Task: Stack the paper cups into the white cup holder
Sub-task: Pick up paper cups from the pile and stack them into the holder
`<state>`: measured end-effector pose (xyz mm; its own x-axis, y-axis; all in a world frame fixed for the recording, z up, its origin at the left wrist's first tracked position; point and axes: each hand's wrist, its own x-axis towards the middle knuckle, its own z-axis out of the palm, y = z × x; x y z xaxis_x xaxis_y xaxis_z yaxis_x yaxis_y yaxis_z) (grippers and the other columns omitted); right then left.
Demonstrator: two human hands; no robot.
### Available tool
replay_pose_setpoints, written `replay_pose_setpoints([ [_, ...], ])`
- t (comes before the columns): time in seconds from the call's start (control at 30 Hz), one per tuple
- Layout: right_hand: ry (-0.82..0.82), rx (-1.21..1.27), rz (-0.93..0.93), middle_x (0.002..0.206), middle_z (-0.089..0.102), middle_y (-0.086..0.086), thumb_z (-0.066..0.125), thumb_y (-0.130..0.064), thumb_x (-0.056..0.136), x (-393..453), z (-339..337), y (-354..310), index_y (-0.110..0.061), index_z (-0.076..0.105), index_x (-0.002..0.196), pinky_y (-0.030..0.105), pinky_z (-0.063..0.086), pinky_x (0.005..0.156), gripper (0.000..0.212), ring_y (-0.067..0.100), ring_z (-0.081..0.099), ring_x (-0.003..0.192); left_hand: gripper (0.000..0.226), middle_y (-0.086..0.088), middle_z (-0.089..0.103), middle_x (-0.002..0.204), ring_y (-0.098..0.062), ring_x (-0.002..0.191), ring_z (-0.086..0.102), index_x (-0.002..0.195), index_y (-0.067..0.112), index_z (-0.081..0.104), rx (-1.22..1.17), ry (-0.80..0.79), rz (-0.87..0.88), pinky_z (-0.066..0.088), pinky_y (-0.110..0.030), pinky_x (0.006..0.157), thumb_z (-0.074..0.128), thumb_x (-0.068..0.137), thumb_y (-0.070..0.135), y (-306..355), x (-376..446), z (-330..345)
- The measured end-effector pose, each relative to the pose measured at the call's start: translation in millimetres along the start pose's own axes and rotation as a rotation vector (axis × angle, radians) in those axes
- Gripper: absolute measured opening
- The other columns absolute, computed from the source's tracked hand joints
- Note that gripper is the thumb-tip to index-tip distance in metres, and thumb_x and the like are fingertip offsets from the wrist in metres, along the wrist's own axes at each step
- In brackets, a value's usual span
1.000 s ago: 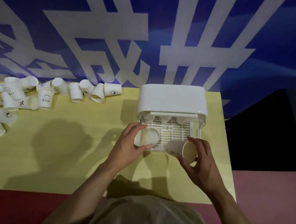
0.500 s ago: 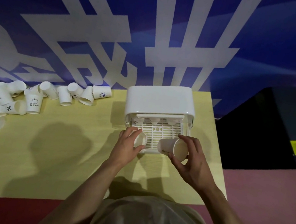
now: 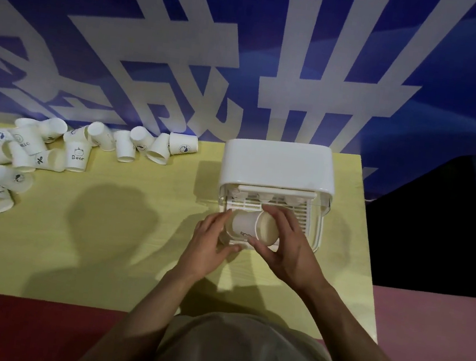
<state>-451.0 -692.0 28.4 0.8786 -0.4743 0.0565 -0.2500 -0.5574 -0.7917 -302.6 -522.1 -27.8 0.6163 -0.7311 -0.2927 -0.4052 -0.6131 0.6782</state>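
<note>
Both hands have closed in since half a second ago: the right hand (image 3: 288, 247) has carried its cup (image 3: 255, 226) leftward until its base meets the cup in the left hand (image 3: 210, 242), which is now almost hidden. The right thumb and fingers are curled round the cup near its rim, mouth tilted toward 4 o'clock; the left fingers wrap the hidden cup, though the exact grip there cannot be told. Both cups sit just over the front tray of the holder (image 3: 276, 167), at the table's 2 o'clock.

Paper walls are thin, so a tight squeeze could oval a rim and make the two jam or nest crooked. If the axes are not lined up, the inner cup may catch on the outer lip and buckle. A push aimed at the tray could also slide the light holder back toward the wall, or the pair could slip and roll off the near edge.

A pale yellow table (image 3: 100, 253) carries everything, matte and smooth, with hard shadows from a light overhead. Loose cups (image 3: 77, 153), some printed, lie tumbled at 10 o'clock, well apart from the holder. Behind stands a blue banner (image 3: 246, 60) with big white characters; red floor lies at 6 o'clock, and a dark block at 3 o'clock.
</note>
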Motion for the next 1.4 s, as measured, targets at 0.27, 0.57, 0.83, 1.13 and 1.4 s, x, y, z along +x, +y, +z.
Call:
replay_pose_setpoints([
  [0.27,-0.120,-0.165,-0.057,0.149,0.049,0.004,0.075,-0.046,0.091,19,34,15,-0.022,0.045,0.152,0.043,0.057,0.096,0.072,0.027,0.054,0.133,0.075,0.018,0.040,0.142,-0.014,0.140,0.039,0.151,0.042,0.036,-0.102,0.075,-0.042,0.046,-0.048,0.111,0.075,0.088,0.052,-22,-35,-19],
  [0.57,-0.257,-0.207,0.036,0.151,0.052,0.005,0.079,-0.049,0.085,41,62,29,-0.016,0.052,0.148,0.041,0.051,0.105,0.076,0.026,0.055,0.135,0.069,0.020,0.040,0.143,-0.015,0.138,0.042,0.149,0.043,0.040,-0.116,0.097,-0.104,0.045,-0.047,0.112,0.068,0.088,0.059,-23,-54,-35],
  [0.83,-0.247,-0.189,0.049,0.154,0.047,0.008,0.075,-0.054,0.085,38,64,20,-0.018,0.051,0.148,0.044,0.047,0.108,0.077,0.030,0.047,0.140,0.065,0.017,0.045,0.141,-0.004,0.133,0.044,0.148,0.039,0.044,-0.133,0.088,-0.083,0.049,-0.038,0.108,0.073,0.090,0.047,-24,-63,-52],
  [1.13,-0.234,-0.155,-0.057,0.137,0.062,0.001,0.065,-0.055,0.093,57,122,-83,-0.020,0.059,0.139,0.037,0.050,0.102,0.058,0.024,0.058,0.126,0.060,0.019,0.049,0.139,-0.001,0.129,0.050,0.146,0.036,0.050,-0.240,0.210,-0.126,0.053,-0.028,0.098,0.075,0.092,0.036,-98,-85,-123],
  [1.4,-0.257,-0.136,-0.073,0.134,0.061,0.001,0.066,-0.054,0.093,112,258,-182,-0.020,0.056,0.139,0.041,0.056,0.094,0.058,0.024,0.061,0.118,0.056,0.008,0.054,0.134,0.002,0.122,0.053,0.142,0.028,0.056,-0.235,0.424,-0.187,0.055,-0.028,0.088,0.078,0.090,0.025,-271,-117,-263],
])
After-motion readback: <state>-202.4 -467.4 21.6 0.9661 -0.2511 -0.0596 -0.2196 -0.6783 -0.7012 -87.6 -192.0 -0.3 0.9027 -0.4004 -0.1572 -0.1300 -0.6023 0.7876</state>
